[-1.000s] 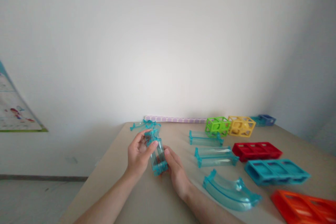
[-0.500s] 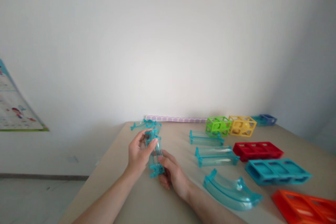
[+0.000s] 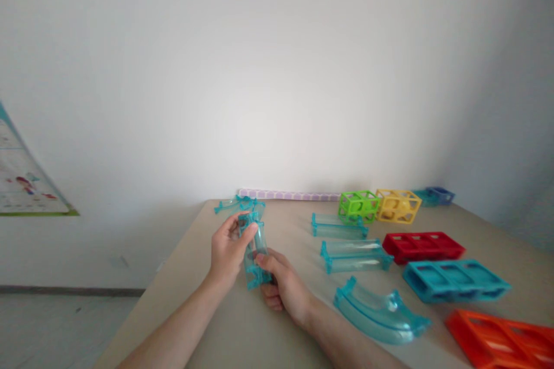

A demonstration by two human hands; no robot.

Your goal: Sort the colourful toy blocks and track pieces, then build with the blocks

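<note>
Between my two hands is a clear teal track piece, held lengthwise above the table. My left hand is closed on its far left side, with the thumb across the top. Closed on the near right side is my right hand, its thumb pressing the piece and its other fingers curled beneath. Part of the track piece is covered by my fingers. Behind it, near the far table edge, lie more teal track pieces.
To the right lie two straight teal tracks and a curved teal track. Beyond are a green cube frame and a yellow one. Red, teal and orange block frames line the right. A wall stands behind the table.
My right thumb has moved slightly up and left along the track piece, and the right fingers have curled in. Both hands keep their hold. The view has shifted very slightly.
</note>
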